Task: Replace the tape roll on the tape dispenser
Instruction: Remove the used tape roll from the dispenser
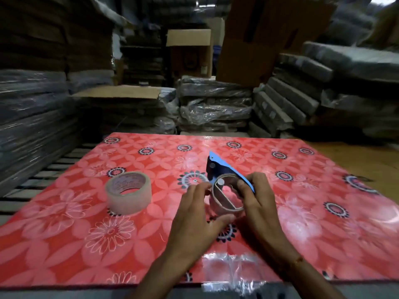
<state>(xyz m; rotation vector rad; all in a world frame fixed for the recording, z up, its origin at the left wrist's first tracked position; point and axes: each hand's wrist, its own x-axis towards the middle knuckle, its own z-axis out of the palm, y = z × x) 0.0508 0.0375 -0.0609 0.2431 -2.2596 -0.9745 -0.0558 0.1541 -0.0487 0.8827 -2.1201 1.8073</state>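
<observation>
Removing the spent core point(226, 198) from the blue tape dispenser point(228, 172), by the look of it: the first step of the swap, not yet finished. Core sat on the dispenser's hub, near the middle of the red flowered tablecloth point(323, 223). Left hand point(195, 214) curled at the core's left side, fingertips on the upper rim and thumb point(222, 219) under the lower edge, pinching the cardboard ring. Right hand point(257, 199) wrapped round the dispenser's right side, fingers bent over the blue plate, steadying it. Fresh tape roll point(129, 193) stood untouched on its flat face, well apart to the left. Judged next: pull the core straight off the hub while bracing the dispenser, set it aside, then reach left for the fresh roll. Worth minding the toothed end of the dispenser, pointing away, when threading.
</observation>
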